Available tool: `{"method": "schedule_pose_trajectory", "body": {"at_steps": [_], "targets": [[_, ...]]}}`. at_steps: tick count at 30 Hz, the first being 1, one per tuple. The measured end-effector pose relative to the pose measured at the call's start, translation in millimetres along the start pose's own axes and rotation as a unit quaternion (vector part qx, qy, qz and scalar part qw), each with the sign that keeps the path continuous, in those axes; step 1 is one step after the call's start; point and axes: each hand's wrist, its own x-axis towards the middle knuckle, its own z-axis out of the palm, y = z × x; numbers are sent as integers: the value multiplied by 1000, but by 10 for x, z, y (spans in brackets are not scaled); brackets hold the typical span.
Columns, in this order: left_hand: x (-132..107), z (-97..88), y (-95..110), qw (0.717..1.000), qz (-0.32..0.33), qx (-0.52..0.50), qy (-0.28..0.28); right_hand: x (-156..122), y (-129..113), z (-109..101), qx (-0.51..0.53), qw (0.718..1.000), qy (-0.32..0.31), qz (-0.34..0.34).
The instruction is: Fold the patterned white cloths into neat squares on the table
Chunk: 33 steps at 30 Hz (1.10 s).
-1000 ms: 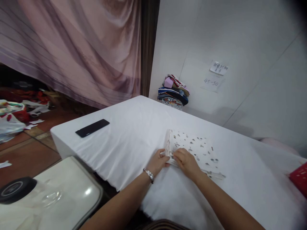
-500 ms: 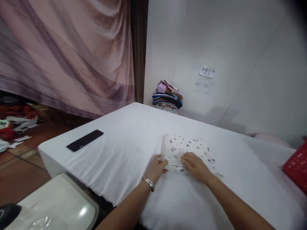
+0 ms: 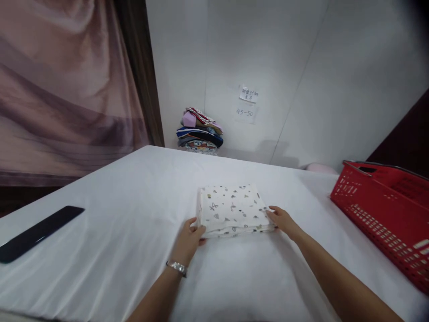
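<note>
A folded white cloth (image 3: 233, 208) with small printed leaf and starfish shapes lies flat in front of me, its layered fold facing me. My left hand (image 3: 190, 237), with a silver bracelet at the wrist, pinches the near left corner, thumb on top and fingers partly under it. At the right side, my right hand (image 3: 280, 220) holds the near right corner between thumb and fingers; some fingertips are hidden beneath the cloth.
The white-covered table (image 3: 134, 192) bears a long black flat object (image 3: 40, 232) at left and a red plastic basket (image 3: 378, 214) at right. Behind the table's far edge rises a stack of folded clothes (image 3: 200, 132) against the wall. A pink curtain (image 3: 67, 80) hangs at left.
The view has turned right, bringing more of the red basket into sight. My right hand has gone from the cloth's top to its right corner. The left hand keeps its corner.
</note>
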Motion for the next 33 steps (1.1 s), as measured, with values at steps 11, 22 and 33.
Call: {"method": "schedule_pose_trajectory", "body": {"at_steps": [11, 22, 33], "targets": [[-13, 29, 71, 1000, -15, 11, 16, -81, -154, -2, 57, 975, -130, 171], [-83, 60, 14, 993, 20, 116, -27, -69, -37, -88, 83, 987, -80, 114], [-312, -88, 235, 894, 112, 434, 2, -198, 64, -103, -138, 989, -55, -24]]}}
